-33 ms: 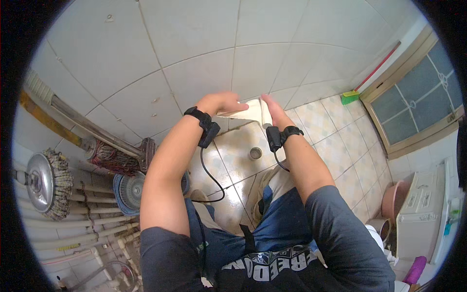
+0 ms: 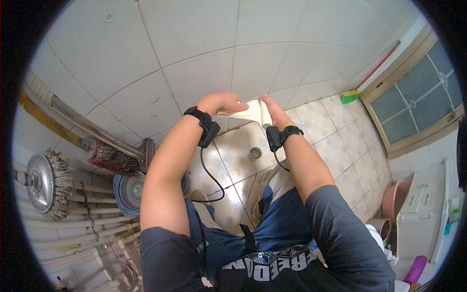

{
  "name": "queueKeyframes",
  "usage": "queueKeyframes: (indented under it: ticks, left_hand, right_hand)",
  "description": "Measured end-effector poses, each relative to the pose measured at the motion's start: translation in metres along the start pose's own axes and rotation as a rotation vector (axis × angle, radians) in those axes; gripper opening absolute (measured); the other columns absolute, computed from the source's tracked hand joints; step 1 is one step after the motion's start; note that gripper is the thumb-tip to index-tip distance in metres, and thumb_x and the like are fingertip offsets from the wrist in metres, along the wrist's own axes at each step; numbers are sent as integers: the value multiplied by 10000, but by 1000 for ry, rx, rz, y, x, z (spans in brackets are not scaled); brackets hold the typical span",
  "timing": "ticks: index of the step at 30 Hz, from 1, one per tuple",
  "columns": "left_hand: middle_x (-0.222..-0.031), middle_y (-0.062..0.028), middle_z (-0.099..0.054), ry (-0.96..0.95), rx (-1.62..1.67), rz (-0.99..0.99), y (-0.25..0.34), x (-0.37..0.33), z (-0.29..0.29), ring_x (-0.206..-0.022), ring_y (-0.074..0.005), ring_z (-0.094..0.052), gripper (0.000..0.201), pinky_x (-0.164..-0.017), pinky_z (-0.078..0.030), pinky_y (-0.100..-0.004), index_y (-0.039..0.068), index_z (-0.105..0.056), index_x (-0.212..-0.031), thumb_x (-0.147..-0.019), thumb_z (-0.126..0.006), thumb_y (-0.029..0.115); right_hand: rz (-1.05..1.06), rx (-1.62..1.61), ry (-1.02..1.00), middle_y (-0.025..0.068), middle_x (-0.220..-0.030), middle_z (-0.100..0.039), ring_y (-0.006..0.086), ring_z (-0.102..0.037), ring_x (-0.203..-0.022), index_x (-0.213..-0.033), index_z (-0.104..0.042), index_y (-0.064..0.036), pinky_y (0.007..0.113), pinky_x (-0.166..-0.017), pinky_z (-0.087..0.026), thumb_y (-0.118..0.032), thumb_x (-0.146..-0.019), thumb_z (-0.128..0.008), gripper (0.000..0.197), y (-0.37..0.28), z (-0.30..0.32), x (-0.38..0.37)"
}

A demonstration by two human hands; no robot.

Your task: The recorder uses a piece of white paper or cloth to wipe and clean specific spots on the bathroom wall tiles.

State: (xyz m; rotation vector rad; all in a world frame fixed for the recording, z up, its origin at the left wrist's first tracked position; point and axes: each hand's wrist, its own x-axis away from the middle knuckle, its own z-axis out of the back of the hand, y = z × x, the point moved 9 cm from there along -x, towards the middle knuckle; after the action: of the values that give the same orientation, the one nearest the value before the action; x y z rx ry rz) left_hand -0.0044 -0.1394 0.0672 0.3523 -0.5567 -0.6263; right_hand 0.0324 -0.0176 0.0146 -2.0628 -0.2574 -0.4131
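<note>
Between my two hands, in front of the tiled wall, is a cream-coloured cloth-like sheet with a rolled edge on its right side. My left hand holds its left part, the thumb lying over the top. My right hand is closed along the rolled edge, its fingers partly hidden behind it. The sheet's lower edge hangs loose between the hands. Whether it is cloth or paper I cannot tell. A black band with a small box sits on each wrist.
A round drain lies in the tiled floor below my hands. Mops, pipes and a blue basin crowd the left. To the right are a green broom, a framed door, a pink basin and a white cabinet.
</note>
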Motion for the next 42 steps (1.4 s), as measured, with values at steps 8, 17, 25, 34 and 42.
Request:
queueKeyframes:
  ticks: [8, 17, 25, 34, 42]
  left_hand:
    - [-909, -194, -578, -61, -137, -140, 45, -11, 0, -811, -320, -557, 500, -714, -426, -380, -9, -571, -942, -732, -484, 436]
    - [-935, -135, -581, 73, -109, -34, 41, 16, 38, -834, -254, -539, 429, -719, -413, -388, 21, -568, -942, -751, -494, 398]
    - [-922, -177, -566, 172, -96, -150, 32, -12, 37, -808, -234, -549, 467, -713, -419, -332, -33, -497, -1014, -746, -517, 348]
    - [-733, -156, -536, 191, -298, -297, 59, -36, 22, -662, -190, -504, 344, -594, -394, -332, -44, -496, -809, -746, -530, 293]
    - [-731, -145, -528, 156, -292, -249, 52, -34, 7, -654, -187, -488, 323, -600, -388, -333, -44, -481, -792, -754, -534, 272]
  right_hand:
    - [186, 477, 213, 136, -845, -565, 203, -573, -676, -968, -480, 65, 312, -579, -463, -282, -741, -576, 426, -24, 54, -25]
    - [292, 1322, 824, 228, -953, -531, 319, -498, -924, -1029, -467, 81, 381, -769, -393, -455, -779, -404, 596, -232, 183, 129]
    - [-235, 1501, 995, 49, -787, -574, 120, -507, -616, -899, -579, -104, 270, -517, -400, -372, -751, -517, 312, -321, 256, 466]
    - [-716, 835, 1607, 142, -745, -583, 235, -589, -617, -863, -532, 37, 336, -564, -513, -107, -612, -703, 336, -204, 278, 761]
    - [-738, 893, 1333, 158, -862, -567, 230, -588, -704, -936, -504, 62, 320, -629, -513, -119, -608, -703, 425, -113, 387, 782]
